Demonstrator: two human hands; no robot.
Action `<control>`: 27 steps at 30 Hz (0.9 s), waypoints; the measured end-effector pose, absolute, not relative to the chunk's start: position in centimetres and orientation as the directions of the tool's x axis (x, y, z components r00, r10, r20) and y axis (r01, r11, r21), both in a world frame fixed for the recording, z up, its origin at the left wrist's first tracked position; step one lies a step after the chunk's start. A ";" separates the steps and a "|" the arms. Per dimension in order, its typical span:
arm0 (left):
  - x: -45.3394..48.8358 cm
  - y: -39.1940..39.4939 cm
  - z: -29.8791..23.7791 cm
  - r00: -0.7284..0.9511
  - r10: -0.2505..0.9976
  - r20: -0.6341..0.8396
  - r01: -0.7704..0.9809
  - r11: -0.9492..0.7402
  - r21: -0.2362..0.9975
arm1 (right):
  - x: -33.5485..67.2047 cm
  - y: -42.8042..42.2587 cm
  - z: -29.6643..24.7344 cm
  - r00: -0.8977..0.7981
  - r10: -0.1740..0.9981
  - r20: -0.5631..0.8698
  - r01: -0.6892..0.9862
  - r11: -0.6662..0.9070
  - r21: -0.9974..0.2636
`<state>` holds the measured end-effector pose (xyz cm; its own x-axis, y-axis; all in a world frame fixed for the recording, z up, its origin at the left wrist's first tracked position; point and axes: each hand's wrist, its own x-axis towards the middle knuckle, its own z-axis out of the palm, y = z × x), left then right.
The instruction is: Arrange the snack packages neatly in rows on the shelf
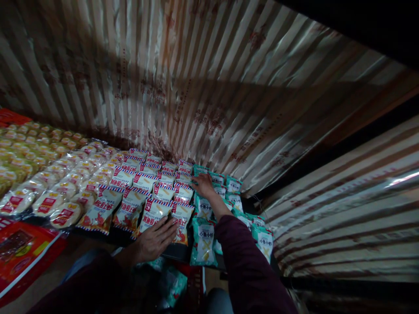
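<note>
My left hand lies flat with fingers stretched out on the front edge of a row of red, white and blue snack packets. My right hand reaches farther back, fingers spread and pressing on the teal snack packets where they meet the red and white ones. Both arms wear dark maroon sleeves. Neither hand grips anything that I can see.
Rows of round cakes in clear wrappers fill the left of the shelf. A red packet lies at the lower left. Striped shiny sheeting covers the wall behind and to the right. More teal packets sit below the shelf.
</note>
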<state>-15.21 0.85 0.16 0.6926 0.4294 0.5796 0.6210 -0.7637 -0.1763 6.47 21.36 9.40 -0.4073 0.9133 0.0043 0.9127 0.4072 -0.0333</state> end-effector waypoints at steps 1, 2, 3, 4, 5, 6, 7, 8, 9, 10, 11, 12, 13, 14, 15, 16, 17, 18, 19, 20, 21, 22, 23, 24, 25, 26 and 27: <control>-15.2 0.9 0.1 0.692 0.428 0.581 0.621 -0.764 -0.177 | 6.5 21.4 9.4 -0.398 0.917 0.002 0.917 0.398 -0.031; -15.2 0.9 0.0 0.690 0.427 0.584 0.622 -0.763 -0.177 | 6.5 21.5 9.5 -0.390 0.921 -0.002 0.920 0.390 -0.030; -15.2 0.9 -0.1 0.687 0.428 0.587 0.624 -0.762 -0.175 | 6.6 21.6 9.5 -0.383 0.924 -0.005 0.923 0.383 -0.030; -15.2 0.9 -0.1 0.685 0.431 0.587 0.626 -0.760 -0.173 | 6.6 21.6 9.5 -0.378 0.926 -0.009 0.926 0.377 -0.030; -15.2 0.9 -0.2 0.684 0.435 0.586 0.628 -0.759 -0.170 | 6.6 21.7 9.5 -0.373 0.928 -0.012 0.927 0.373 -0.031; -15.2 0.9 -0.2 0.683 0.439 0.583 0.631 -0.757 -0.169 | 6.6 21.7 9.5 -0.369 0.929 -0.013 0.929 0.368 -0.031; -15.2 0.9 -0.2 0.685 0.440 0.581 0.632 -0.756 -0.172 | 6.6 21.8 9.4 -0.365 0.931 -0.014 0.931 0.364 -0.032; -15.1 0.9 -0.2 0.688 0.440 0.578 0.631 -0.756 -0.176 | 6.6 21.8 9.4 -0.360 0.933 -0.013 0.932 0.360 -0.032; -15.1 0.9 -0.1 0.691 0.439 0.574 0.630 -0.755 -0.180 | 6.6 21.9 9.3 -0.355 0.935 -0.011 0.934 0.355 -0.032; -15.2 0.9 0.0 0.692 0.439 0.573 0.629 -0.756 -0.182 | 6.6 21.9 9.3 -0.350 0.937 -0.007 0.936 0.350 -0.032; -15.2 0.9 0.0 0.692 0.438 0.574 0.629 -0.756 -0.182 | 6.5 21.9 9.2 -0.346 0.938 -0.003 0.938 0.345 -0.033; -15.2 0.9 0.1 0.692 0.439 0.574 0.629 -0.756 -0.180 | 6.5 21.9 9.1 -0.342 0.940 0.003 0.939 0.342 -0.034; -15.2 0.9 0.1 0.691 0.441 0.573 0.630 -0.756 -0.178 | 6.5 21.9 9.1 -0.340 0.940 0.009 0.940 0.341 -0.035; -15.2 0.9 0.1 0.691 0.443 0.571 0.630 -0.757 -0.175 | 6.4 21.9 9.0 -0.339 0.941 0.014 0.940 0.339 -0.037; -15.2 0.9 0.1 0.692 0.444 0.569 0.629 -0.758 -0.173 | 6.4 21.8 8.9 -0.337 0.941 0.021 0.940 0.338 -0.039; -15.2 0.9 0.0 0.694 0.445 0.567 0.627 -0.760 -0.171 | 6.3 21.8 8.9 -0.335 0.942 0.028 0.941 0.336 -0.042; -15.2 0.9 -0.1 0.695 0.444 0.565 0.624 -0.763 -0.169 | 6.3 21.8 8.8 -0.334 0.942 0.036 0.941 0.335 -0.045; -15.2 0.9 -0.1 0.696 0.441 0.566 0.621 -0.766 -0.166 | 6.3 21.8 8.9 -0.332 0.942 0.046 0.941 0.334 -0.048; -15.2 0.9 -0.2 0.695 0.438 0.570 0.618 -0.769 -0.162 | 6.3 21.8 8.9 -0.331 0.942 0.057 0.941 0.334 -0.052; -15.2 0.9 -0.2 0.695 0.437 0.571 0.616 -0.771 -0.159 | 6.3 21.9 9.0 -0.330 0.941 0.072 0.941 0.334 -0.055; -15.2 0.9 -0.2 0.696 0.441 0.566 0.616 -0.772 -0.156 | 6.3 22.0 9.1 -0.328 0.941 0.088 0.941 0.334 -0.057; -15.3 0.9 -0.1 0.701 0.446 0.556 0.615 -0.773 -0.155 | 6.3 22.3 9.2 -0.327 0.939 0.104 0.941 0.333 -0.058; -15.3 0.8 0.1 0.705 0.456 0.543 0.617 -0.772 -0.153 | 6.3 22.5 9.2 -0.325 0.938 0.119 0.941 0.333 -0.056; -15.3 0.8 0.2 0.710 0.464 0.529 0.617 -0.772 -0.153 | 6.3 22.8 9.3 -0.324 0.937 0.130 0.941 0.333 -0.053; -15.3 0.7 0.4 0.715 0.470 0.518 0.617 -0.772 -0.152 | 6.3 23.2 9.3 -0.325 0.936 0.137 0.941 0.334 -0.049; -15.3 0.7 0.5 0.717 0.475 0.511 0.618 -0.772 -0.150 | 6.2 23.5 9.3 -0.327 0.935 0.138 0.941 0.336 -0.045; -15.3 0.7 0.7 0.717 0.477 0.509 0.619 -0.771 -0.148 | 6.2 23.8 9.3 -0.330 0.934 0.134 0.940 0.338 -0.040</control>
